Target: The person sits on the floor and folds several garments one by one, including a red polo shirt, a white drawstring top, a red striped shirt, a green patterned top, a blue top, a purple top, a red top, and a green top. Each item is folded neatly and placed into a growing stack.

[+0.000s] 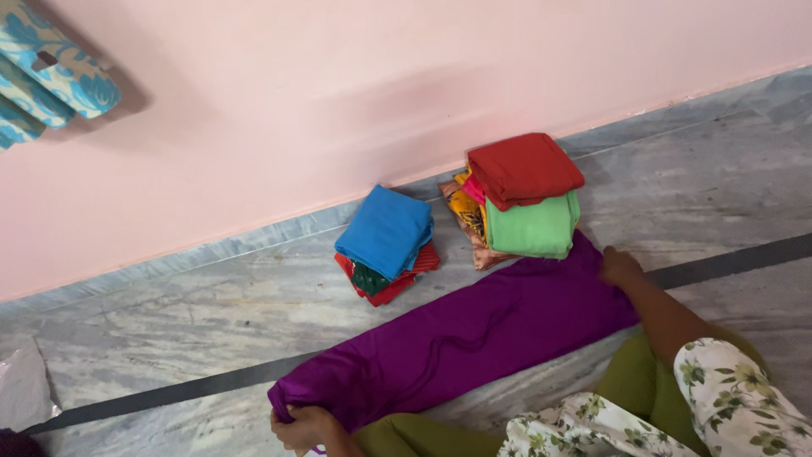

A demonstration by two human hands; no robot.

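A long purple cloth (461,334) lies stretched flat on the grey marble floor (211,305), folded into a strip. My left hand (306,426) grips its near left end. My right hand (620,265) presses on its far right end, beside a folded stack. That stack has a red cloth (523,167) on top, a light green cloth (533,227) under it and patterned orange pieces at its side. A second, lower stack to the left has a folded blue cloth (385,228) over red and dark green pieces.
A pink wall (338,93) runs behind both stacks. A blue floral patterned object (46,72) hangs at the top left. A dark stripe (736,261) crosses the floor. A pale plastic sheet (21,385) lies at the left edge. My green-clad legs (639,389) are at the bottom.
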